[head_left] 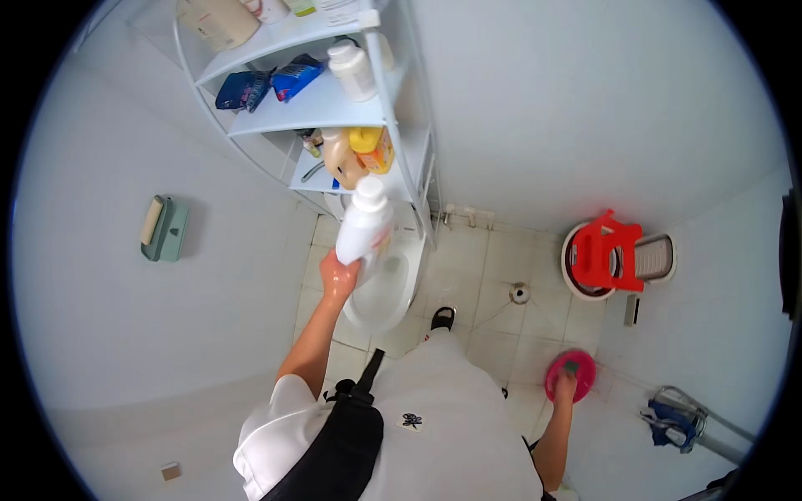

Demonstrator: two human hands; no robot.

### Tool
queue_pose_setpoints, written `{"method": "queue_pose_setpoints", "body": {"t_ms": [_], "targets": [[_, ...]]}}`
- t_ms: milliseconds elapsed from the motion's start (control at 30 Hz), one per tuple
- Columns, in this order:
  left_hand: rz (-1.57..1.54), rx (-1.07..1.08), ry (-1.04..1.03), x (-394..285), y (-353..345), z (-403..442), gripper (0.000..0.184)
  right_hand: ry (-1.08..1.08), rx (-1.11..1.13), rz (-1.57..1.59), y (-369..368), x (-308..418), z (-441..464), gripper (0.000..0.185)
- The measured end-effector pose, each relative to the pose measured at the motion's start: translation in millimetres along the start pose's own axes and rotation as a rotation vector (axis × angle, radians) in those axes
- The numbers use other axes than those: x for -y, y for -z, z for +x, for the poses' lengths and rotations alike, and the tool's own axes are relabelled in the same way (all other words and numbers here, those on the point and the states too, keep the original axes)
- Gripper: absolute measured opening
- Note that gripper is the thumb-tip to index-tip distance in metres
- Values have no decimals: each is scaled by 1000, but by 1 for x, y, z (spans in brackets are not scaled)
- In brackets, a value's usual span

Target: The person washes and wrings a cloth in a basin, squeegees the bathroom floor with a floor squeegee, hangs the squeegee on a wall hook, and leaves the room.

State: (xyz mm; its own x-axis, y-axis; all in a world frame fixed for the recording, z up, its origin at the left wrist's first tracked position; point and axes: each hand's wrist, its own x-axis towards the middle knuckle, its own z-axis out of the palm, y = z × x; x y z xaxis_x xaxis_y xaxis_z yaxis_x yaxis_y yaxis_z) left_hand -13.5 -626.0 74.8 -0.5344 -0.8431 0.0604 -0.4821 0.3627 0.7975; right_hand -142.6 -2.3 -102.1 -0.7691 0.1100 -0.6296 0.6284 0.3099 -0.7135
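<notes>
My left hand point(339, 275) is closed round the lower part of a white bottle point(365, 230), holding it raised in front of the toilet point(391, 288). The bottle has a white cap, and motion blurs it a little. Low on the right, my right hand point(565, 386) overlaps a pink basin point(588, 377). A small green thing point(571, 366), perhaps a sponge, shows at its fingertips. The fingers look closed on it, though they are small in view. Whether this hand also touches the basin is hard to see.
A white shelf rack point(288, 118) with several bottles and blue packets stands above the toilet. A red stool point(603, 250) rests on a white bucket point(571, 280) by the right wall. A floor drain point(520, 293) lies in the tiles; a green holder point(170, 230) hangs left.
</notes>
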Motion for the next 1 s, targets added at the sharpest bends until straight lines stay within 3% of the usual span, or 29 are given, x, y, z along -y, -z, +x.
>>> {"method": "queue_pose_setpoints", "body": {"t_ms": [33, 67, 100, 133, 167, 200, 233, 300, 333, 433, 567, 667, 733, 800, 867, 967, 1000], "targets": [[68, 56, -38, -3, 0, -18, 38, -26, 149, 57, -6, -4, 12, 20], [75, 119, -49, -10, -6, -36, 39, 94, 140, 111, -28, 29, -8, 16], [83, 197, -65, -19, -16, -56, 39, 247, 164, -30, -40, 46, -12, 17], [88, 289, -84, -30, -29, -75, 39, 415, 130, -224, -54, 95, -46, 23], [85, 418, -121, -48, -40, -95, 39, 568, 211, -221, -62, 123, -61, 29], [80, 544, -169, -72, -53, -116, 39, 520, 296, -188, -63, 172, -99, 33], [75, 670, -217, -89, -68, -135, 38, 619, 363, -117, -60, 194, -120, 37], [46, 767, -467, -108, -112, -174, 44, 732, 221, -298, -35, 224, -144, 41], [98, 801, -542, -126, -131, -197, 46, 768, 157, -414, -13, 226, -150, 43], [205, 890, -715, -174, -184, -266, 50, 601, 47, -676, 73, 187, -152, 45], [182, 1070, -929, -237, -248, -348, 49, 591, -47, -610, 187, 114, -168, 41], [284, 1199, -1097, -273, -282, -384, 51, 975, -126, -517, 247, 52, -170, 42], [277, 1258, -1156, -291, -298, -410, 52, 984, -223, -488, 284, 41, -194, 41], [288, 1310, -1233, -308, -316, -431, 53, 723, -273, -356, 300, 30, -199, 42], [316, 1348, -1318, -316, -335, -453, 54, 202, -251, -106, 303, 4, -187, 41], [453, 1429, -1389, -349, -370, -473, 57, 218, -153, -99, 325, 2, -185, 35], [469, 1496, -1393, -347, -390, -474, 61, 351, -218, -152, 329, -3, -185, 32]]}}
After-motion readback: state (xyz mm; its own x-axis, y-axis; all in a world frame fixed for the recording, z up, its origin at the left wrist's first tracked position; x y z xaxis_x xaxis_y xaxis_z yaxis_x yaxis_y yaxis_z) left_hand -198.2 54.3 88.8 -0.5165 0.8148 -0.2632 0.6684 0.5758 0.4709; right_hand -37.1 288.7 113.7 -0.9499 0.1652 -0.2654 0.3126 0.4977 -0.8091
